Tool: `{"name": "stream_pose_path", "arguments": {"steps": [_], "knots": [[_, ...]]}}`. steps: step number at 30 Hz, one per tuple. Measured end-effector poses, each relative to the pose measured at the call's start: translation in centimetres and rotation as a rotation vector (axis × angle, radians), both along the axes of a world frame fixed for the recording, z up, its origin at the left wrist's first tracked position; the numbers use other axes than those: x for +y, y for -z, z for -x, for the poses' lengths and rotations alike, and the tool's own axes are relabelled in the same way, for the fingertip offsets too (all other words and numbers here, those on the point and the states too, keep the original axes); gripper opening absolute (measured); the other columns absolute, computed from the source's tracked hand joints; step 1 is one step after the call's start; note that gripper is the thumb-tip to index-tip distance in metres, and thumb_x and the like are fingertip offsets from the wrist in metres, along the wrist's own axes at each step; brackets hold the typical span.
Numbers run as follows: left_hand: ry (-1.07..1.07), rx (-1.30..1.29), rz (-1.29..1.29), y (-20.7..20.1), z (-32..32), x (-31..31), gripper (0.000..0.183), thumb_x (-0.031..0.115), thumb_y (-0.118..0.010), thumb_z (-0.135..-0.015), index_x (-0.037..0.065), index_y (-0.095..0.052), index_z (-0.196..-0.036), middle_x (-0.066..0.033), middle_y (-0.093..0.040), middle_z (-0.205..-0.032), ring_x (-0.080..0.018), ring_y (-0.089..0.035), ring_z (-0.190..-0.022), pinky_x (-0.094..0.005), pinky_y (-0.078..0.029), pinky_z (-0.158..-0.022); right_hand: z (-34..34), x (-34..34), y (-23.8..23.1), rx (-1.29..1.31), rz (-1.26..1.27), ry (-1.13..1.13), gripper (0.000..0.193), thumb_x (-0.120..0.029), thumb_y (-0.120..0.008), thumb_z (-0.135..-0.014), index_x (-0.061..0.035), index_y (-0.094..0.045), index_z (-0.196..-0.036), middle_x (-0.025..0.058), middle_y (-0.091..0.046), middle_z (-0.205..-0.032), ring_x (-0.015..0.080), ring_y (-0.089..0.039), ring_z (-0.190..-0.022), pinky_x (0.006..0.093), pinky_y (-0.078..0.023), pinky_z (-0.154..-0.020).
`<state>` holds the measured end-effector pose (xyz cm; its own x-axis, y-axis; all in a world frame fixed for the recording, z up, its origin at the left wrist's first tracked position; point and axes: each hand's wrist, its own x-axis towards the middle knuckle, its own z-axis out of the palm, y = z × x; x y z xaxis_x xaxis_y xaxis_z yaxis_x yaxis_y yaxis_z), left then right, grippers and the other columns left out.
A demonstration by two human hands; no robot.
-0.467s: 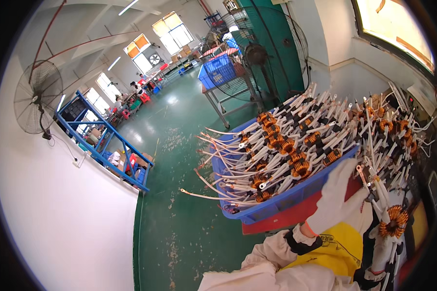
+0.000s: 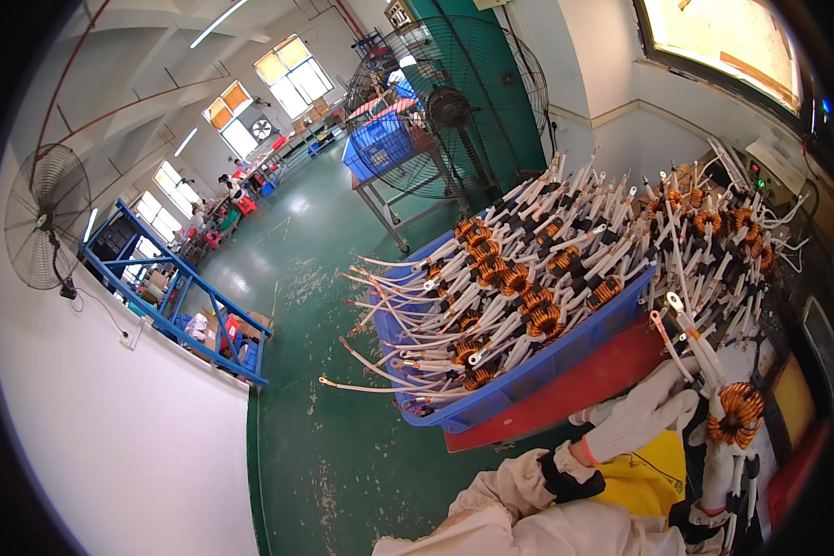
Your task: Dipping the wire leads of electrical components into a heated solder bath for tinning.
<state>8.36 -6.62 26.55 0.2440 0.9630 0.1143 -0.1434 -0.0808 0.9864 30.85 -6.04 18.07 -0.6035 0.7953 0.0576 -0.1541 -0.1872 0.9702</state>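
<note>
My right hand, in a white glove, is closed around the lower leads of a copper-wound ring coil; its fingers are partly hidden. White-sleeved leads rise from the coil to metal ring lugs, one of them a copper-coloured lug. My left hand, also gloved, is just left of the coil. Its fingers reach toward the upper leads with thumb and forefinger apart, the tips beside a lead. Beyond my hands, a blue plastic crate is heaped with similar coils and leads.
The crate rests on a red surface. More coils pile up at the right, by a small control box. Behind the crate stands a large floor fan. A blue metal rack is at the left, and people sit farther back.
My left hand has dropped from beside the crate toward the coil, its fingers less spread. My right hand still holds the coil. The view has shifted, moving the surroundings leftward.
</note>
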Motion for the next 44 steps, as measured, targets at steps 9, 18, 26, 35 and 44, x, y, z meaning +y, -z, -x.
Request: {"name": "stream_pose_path", "arguments": {"steps": [9, 18, 26, 35, 44], "knots": [[-0.055, -0.025, 0.043, 1.0, -1.0, 0.2, 0.036, 0.014, -0.044, -0.093, 0.005, -0.043, -0.128, 0.0006, -0.049, -0.078, -0.0037, -0.045, -0.06, -0.0165, -0.038, -0.054, -4.9, 2.4, 9.5, 0.051, -0.113, 0.076, 0.063, -0.005, -0.049, -0.087, -0.0079, -0.018, -0.142, 0.0079, -0.034, -0.133, 0.0146, -0.055, -0.089, 0.0296, -0.051, -0.059], [-0.363, 0.248, -0.486, 2.8, -1.3, 0.6, 0.036, 0.003, -0.049, -0.086, 0.002, -0.045, -0.121, -0.0051, -0.057, -0.089, -0.0158, -0.056, -0.077, -0.0278, -0.046, -0.07, -2.9, 2.6, 7.0, -0.164, -0.099, 0.115, 0.056, -0.016, -0.047, -0.09, -0.0084, -0.023, -0.14, 0.0075, -0.04, -0.128, 0.0154, -0.054, -0.094, 0.0315, -0.05, -0.07], [-0.036, -0.243, -0.089, 0.8, -2.3, 0.1, 0.028, 0.001, -0.043, -0.089, 0.0, -0.04, -0.116, -0.0009, -0.046, -0.078, -0.0056, -0.044, -0.065, -0.0204, -0.039, -0.057, 0.3, 2.2, 3.8, -0.349, -0.082, 0.139, 0.052, -0.025, -0.046, -0.093, -0.0089, -0.027, -0.139, 0.007, -0.046, -0.124, 0.0162, -0.053, -0.099, 0.0332, -0.049, -0.08], [0.002, -0.087, -0.038, 0.8, -2.0, -0.2, 0.027, 0.006, -0.049, -0.088, 0.001, -0.046, -0.114, -0.0001, -0.046, -0.077, -0.0053, -0.043, -0.065, -0.02, -0.038, -0.056, 2.8, 0.8, -0.5, -1.836, -1.172, 0.444, 0.06, -0.038, -0.054, -0.089, -0.0031, -0.034, -0.134, 0.0084, -0.043, -0.133, 0.023, -0.044, -0.118, 0.0377, -0.036, -0.099], [-0.265, 0.313, -0.405, 0.7, -1.3, -0.2, 0.035, 0.011, -0.056, -0.085, 0.007, -0.046, -0.119, -0.0072, -0.054, -0.092, -0.0188, -0.052, -0.074, -0.0267, -0.044, -0.066, -1.1, 2.3, 6.9, -0.922, -0.363, 0.373, 0.064, -0.038, -0.048, -0.092, -0.0101, -0.021, -0.142, 0.0064, -0.027, -0.144, 0.0202, -0.029, -0.13, 0.037, -0.027, -0.107]]}}
